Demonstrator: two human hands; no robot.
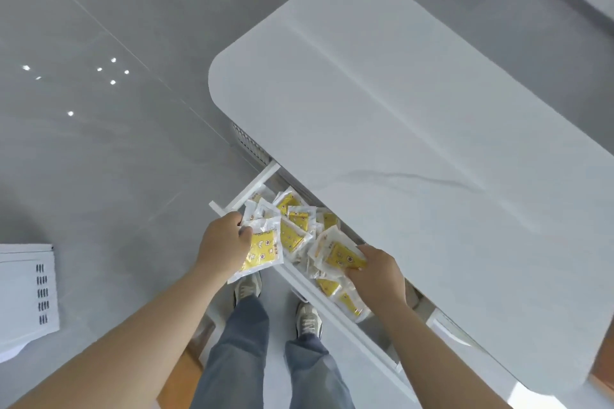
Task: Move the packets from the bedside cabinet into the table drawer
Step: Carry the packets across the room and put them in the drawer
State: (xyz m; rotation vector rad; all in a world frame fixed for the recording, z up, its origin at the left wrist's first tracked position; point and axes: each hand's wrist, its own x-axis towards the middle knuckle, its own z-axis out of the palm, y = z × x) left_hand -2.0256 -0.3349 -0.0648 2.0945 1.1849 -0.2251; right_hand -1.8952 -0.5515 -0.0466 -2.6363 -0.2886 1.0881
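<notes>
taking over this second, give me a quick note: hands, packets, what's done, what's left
Left hand grips a yellow packet at the drawer's front edge.
Right hand grips a second packet over the drawer.
Done: the drawer is pulled out from under the table, with a pile of packets already inside.
Left: drop both held packets in. The bedside cabinet is not clearly in view, so check it for more.

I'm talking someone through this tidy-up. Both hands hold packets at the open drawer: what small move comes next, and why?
Probably shift the left hand a little towards the white table and release its yellow-and-clear plastic packet: it hangs partly outside the front rim of the white open drawer, while the packets in the right hand are over the pile inside.
</notes>
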